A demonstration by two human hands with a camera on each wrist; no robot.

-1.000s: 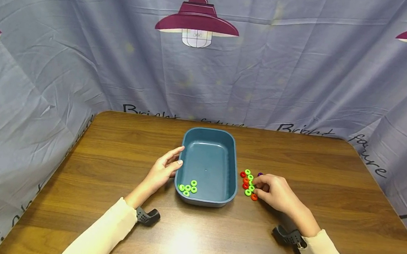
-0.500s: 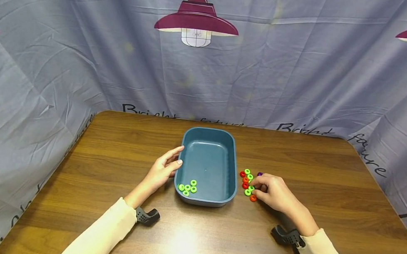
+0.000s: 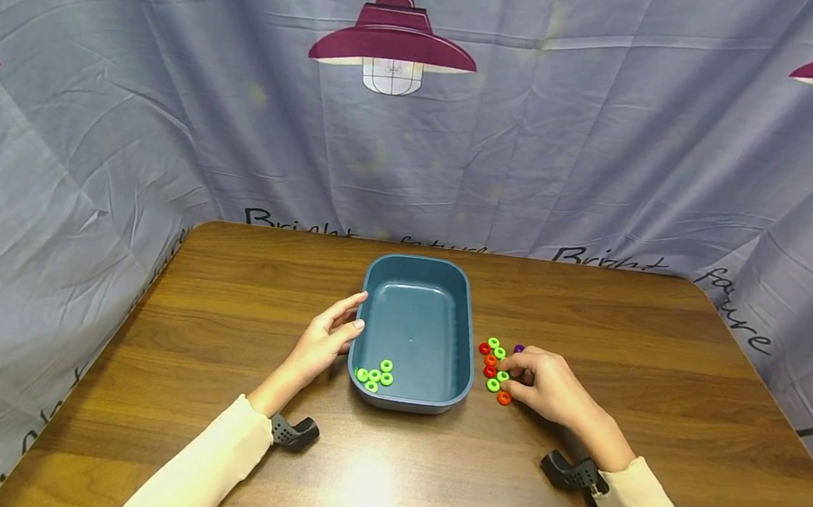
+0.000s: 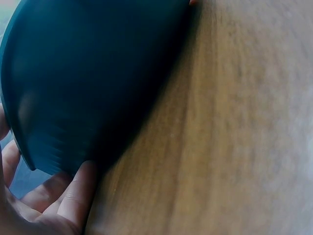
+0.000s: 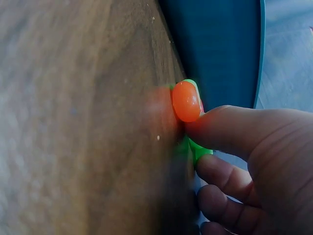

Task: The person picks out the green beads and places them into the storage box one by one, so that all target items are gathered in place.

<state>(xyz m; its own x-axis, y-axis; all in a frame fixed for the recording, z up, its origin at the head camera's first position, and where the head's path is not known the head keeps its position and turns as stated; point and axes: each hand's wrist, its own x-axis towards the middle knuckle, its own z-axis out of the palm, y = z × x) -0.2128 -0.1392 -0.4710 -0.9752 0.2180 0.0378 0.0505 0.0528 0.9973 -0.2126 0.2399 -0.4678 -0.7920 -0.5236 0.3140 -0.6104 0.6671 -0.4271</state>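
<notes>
At the left wall of a blue plastic bin [image 3: 413,338], my left hand [image 3: 321,340] has its thumb and forefinger at the rim. In the left wrist view, more fingers [image 4: 78,193] of that hand lie against the bin's outer wall. Right of the bin, my right hand [image 3: 542,382] reaches down to a cluster of small rings and pinches a green ring [image 3: 503,377] between thumb and fingertips. An orange ring [image 5: 186,102] stands right at that thumb in the right wrist view. My right fingers partly hide the cluster.
Several green rings [image 3: 374,375] lie in the bin's near left corner. Red rings [image 3: 490,372], another green ring [image 3: 493,385] and a purple ring [image 3: 519,349] lie on the wooden table [image 3: 260,279]. A grey curtain [image 3: 538,160] hangs behind the table.
My right hand has shifted slightly left. The orange ring and the green ring near its thumb have slid a little left and toward me. My left hand and the bin stay put.
</notes>
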